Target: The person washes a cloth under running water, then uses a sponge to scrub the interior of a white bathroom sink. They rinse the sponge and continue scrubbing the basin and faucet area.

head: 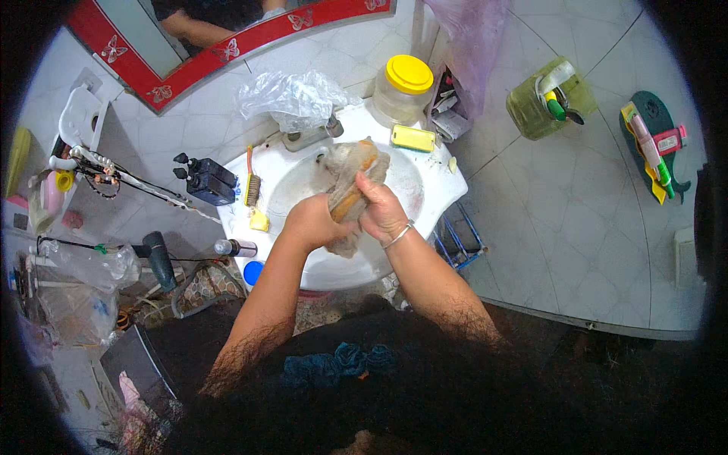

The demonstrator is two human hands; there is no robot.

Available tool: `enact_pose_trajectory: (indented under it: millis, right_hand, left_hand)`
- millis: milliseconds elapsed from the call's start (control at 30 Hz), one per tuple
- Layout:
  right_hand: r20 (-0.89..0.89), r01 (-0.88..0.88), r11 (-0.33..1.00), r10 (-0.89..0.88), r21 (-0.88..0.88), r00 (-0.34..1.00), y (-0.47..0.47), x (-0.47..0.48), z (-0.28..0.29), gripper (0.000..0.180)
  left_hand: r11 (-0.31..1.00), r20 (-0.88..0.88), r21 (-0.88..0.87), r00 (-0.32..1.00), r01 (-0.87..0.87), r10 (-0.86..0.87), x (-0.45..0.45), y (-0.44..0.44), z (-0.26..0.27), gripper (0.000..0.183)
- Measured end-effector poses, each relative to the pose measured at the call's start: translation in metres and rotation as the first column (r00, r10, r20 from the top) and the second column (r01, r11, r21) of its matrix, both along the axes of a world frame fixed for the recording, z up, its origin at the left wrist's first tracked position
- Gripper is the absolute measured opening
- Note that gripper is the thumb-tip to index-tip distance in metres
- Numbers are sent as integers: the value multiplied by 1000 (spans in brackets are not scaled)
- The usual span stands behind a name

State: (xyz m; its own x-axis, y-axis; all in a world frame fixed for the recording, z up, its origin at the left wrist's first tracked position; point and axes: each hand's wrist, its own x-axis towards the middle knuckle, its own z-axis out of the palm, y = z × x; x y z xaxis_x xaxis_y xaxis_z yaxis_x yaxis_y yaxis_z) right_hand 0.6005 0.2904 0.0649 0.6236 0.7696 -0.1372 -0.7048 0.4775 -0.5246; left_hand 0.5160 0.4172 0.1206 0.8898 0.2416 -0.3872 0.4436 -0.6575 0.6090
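Both my hands grip a bunched, wet-looking cloth [355, 165], greyish beige with orange-brown stripes, above the basin of a white washbasin [449, 185]. My left hand [314, 223] wraps around its lower left part, the fingertips hidden behind the folds. My right hand [382, 209] holds the right side, thumb pressed on top, a silver bangle [402, 232] at the wrist. One end of the cloth sticks up toward the tap [310, 138], and a loose end hangs below my hands. Cloth covers the middle of the basin.
On the basin's rim are a brush [253, 187], a yellow block [259, 220], a yellow soap dish [413, 138] and a clear jar with yellow lid [402, 94]. Clear plastic [296, 99] drapes over the tap. Black bottles [210, 182] stand left, a red-framed mirror [227, 51] above.
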Motion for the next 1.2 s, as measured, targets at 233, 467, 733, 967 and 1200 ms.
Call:
enact_pose_trajectory:
  millis: [233, 467, 733, 967, 1200]
  right_hand:
    - [-247, -57, 997, 41, -59, 968, -11, 3, -21, 66]
    - [-381, -203, 973, 231, 114, 895, 13, 6, -26, 58]
    - [-211, 204, 979, -201, -6, 957, 28, -18, -7, 22]
    - [-192, 121, 948, -183, -295, 964, 33, -3, -24, 26]
    - [-184, 118, 963, -165, -244, 969, 30, -10, -30, 24]
  left_hand:
    - [889, 827, 366, 534, -276, -175, 9, 18, -2, 37]
    - [864, 698, 485, 536, 135, -475, -25, -55, -13, 49]
    - [938, 876, 255, 467, -234, -121, 13, -5, 3, 13]
    - [903, 800, 367, 570, -221, -186, 5, -20, -11, 14]
    - [944, 768, 242, 639, -226, -44, 1, -14, -19, 19]
